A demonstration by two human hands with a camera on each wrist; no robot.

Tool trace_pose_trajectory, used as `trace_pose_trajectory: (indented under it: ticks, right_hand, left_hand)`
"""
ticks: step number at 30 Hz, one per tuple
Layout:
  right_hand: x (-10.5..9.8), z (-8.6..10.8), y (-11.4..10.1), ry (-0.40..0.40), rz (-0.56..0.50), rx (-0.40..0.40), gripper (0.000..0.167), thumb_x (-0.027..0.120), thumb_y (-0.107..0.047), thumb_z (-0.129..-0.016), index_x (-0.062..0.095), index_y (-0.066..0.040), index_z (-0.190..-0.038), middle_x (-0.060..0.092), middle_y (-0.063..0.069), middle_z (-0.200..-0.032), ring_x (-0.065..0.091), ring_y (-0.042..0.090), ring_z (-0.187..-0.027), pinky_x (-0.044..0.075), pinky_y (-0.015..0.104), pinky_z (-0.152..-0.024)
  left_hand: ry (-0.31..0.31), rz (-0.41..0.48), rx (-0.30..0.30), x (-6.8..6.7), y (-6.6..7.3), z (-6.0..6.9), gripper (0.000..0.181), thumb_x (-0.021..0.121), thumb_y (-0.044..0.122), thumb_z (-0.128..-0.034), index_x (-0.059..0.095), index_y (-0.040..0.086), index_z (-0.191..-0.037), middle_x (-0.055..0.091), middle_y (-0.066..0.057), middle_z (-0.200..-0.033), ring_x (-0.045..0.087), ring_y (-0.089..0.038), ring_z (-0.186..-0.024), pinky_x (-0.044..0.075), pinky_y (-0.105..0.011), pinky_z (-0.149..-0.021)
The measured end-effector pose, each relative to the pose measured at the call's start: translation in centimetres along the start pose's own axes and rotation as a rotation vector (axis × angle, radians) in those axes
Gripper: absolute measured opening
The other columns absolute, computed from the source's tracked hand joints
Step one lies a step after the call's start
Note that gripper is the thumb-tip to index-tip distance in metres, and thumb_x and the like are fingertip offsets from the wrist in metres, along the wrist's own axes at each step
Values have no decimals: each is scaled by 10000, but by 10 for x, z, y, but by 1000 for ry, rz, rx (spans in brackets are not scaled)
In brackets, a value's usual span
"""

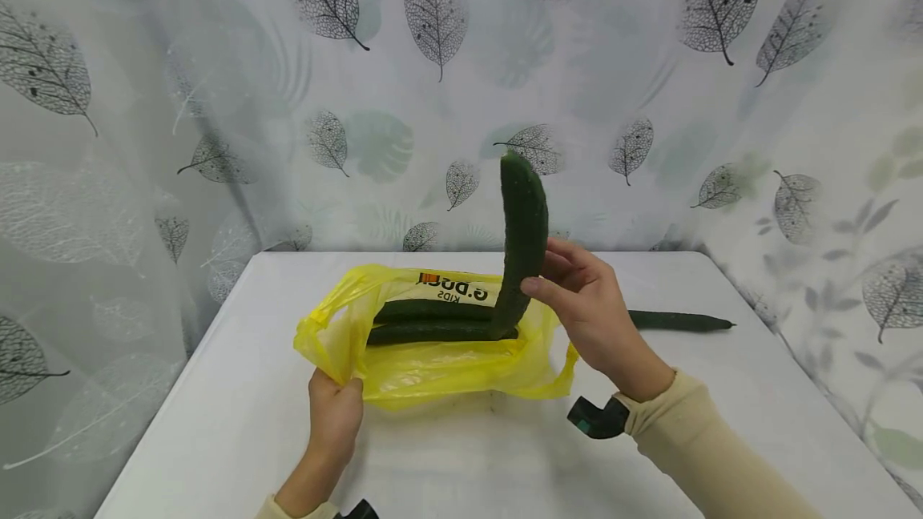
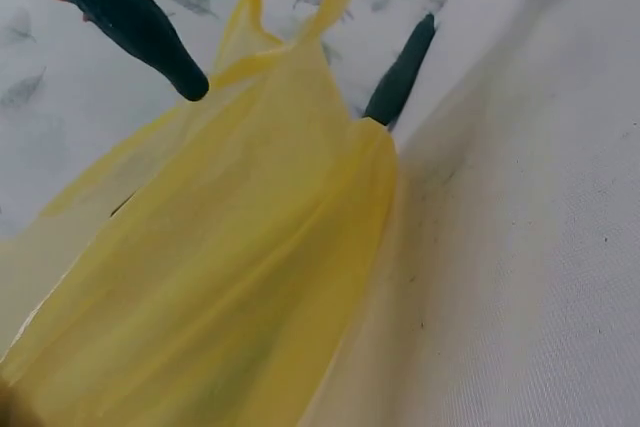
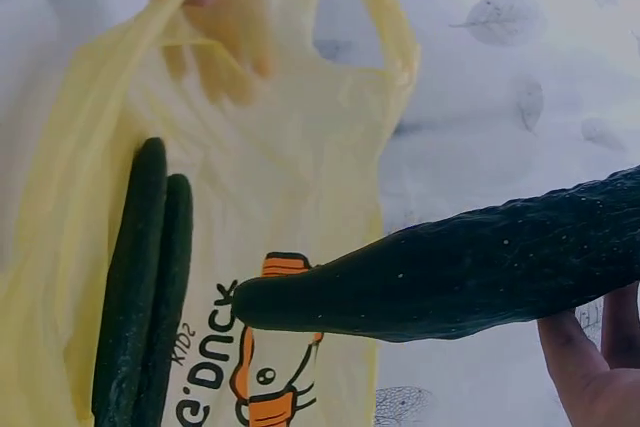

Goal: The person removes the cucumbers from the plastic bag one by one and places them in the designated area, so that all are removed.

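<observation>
Right now, the person's right hand [image 1: 587, 307] is holding a long dark-green cucumber [image 1: 525, 231] up above a yellow plastic bag [image 1: 433, 375], its grip clamped on the lower half, with the thumb pressing the near side and the fingers reaching behind. The cucumber is standing nearly upright, leaning a little, and its lower end is hanging at the bag's mouth. Meanwhile, the left hand [image 1: 336, 415] is pinching the bag's left edge; that grip is closed on the plastic, and its fingers are showing faintly through the film in the right wrist view. Inside the bag, two more cucumbers [image 1: 425, 333] are lying side by side, below the dark lettering [image 1: 461, 289] on the far wall. Off to the right, another cucumber [image 1: 681, 320] is resting on the white tabletop [image 1: 649, 447], partly hidden behind the right hand, its thin tip pointing away from the bag. Beyond it all, a pale leaf-patterned cloth [image 1: 461, 118] is hanging behind the tabletop.
</observation>
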State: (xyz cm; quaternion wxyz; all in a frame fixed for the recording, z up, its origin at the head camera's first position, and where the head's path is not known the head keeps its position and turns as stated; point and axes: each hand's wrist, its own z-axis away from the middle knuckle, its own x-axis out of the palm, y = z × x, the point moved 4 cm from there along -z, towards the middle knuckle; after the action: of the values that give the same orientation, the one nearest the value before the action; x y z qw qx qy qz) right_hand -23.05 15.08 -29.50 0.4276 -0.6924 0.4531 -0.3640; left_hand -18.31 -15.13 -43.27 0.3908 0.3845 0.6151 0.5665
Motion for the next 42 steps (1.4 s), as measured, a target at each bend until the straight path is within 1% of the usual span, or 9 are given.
trace_pose_trajectory:
  ticks: [5,8,12,16,23,26,30,34,42]
  right_hand:
    - [-9,-2,-10,11,-102,-32,510,575,97,-960,578,-119,-1421,654,58,-1271,611,235,-1136,485,378,-1002]
    - [-13,-4,-19,7,-149,-78,484,569,92,-967,583,-98,-1412,663,71,-1254,624,255,-1118,477,401,-1014]
    - [-20,-5,-32,-6,-215,-151,447,572,97,-965,607,-70,-1378,666,95,-1240,607,281,-1152,459,414,-1035]
    - [-27,-5,-44,4,-246,-210,427,585,118,-947,626,-41,-1341,671,114,-1222,589,296,-1176,449,403,-1045]
    - [-40,-4,-49,22,-180,-279,463,636,127,-913,646,-56,-1338,649,103,-1284,575,245,-1184,475,334,-1000]
    - [-47,-4,-46,43,-131,-285,478,647,152,-891,657,-47,-1326,647,107,-1271,583,253,-1140,509,311,-912]
    - [-55,-2,-39,71,-41,-276,493,648,196,-863,645,8,-1319,642,114,-1266,601,258,-1113,526,285,-830]
    - [-66,0,-31,66,51,-257,508,628,234,-849,615,58,-1326,617,123,-1308,604,263,-1134,541,281,-838]
    - [-94,11,-4,24,194,-186,500,629,208,-868,595,61,-1345,580,128,-1328,592,234,-1135,534,268,-883]
  left_hand:
    - [0,2,-10,-1,-1,-1,450,416,-144,-845,465,-97,-1290,538,-180,-1154,497,-205,-952,443,-193,-783]
    - [-1,0,-17,-1,-3,-2,461,419,-144,-846,462,-88,-1302,535,-174,-1163,498,-207,-958,447,-195,-782]
    - [-3,1,-21,-1,-4,-3,462,418,-144,-849,462,-82,-1304,535,-170,-1169,501,-204,-964,450,-196,-787]
    - [-5,2,-17,-1,-3,-3,451,419,-143,-852,466,-80,-1296,536,-164,-1152,502,-201,-956,452,-202,-787]
    - [-14,-7,-11,0,-1,-3,423,412,-141,-859,466,-80,-1274,524,-192,-1148,501,-223,-952,459,-202,-784]
    - [-15,-10,-19,0,-1,-3,426,403,-137,-857,465,-75,-1274,521,-207,-1164,500,-231,-960,456,-191,-783]
    - [-16,-15,-22,1,0,-4,433,402,-128,-859,464,-68,-1283,520,-213,-1177,505,-239,-966,459,-189,-788]
    - [-20,-10,-17,1,2,-3,426,402,-126,-868,461,-63,-1285,517,-208,-1174,507,-243,-969,464,-195,-796]
    - [-14,-11,-17,0,2,-2,422,411,-129,-867,464,-68,-1281,524,-200,-1149,513,-235,-950,467,-200,-785]
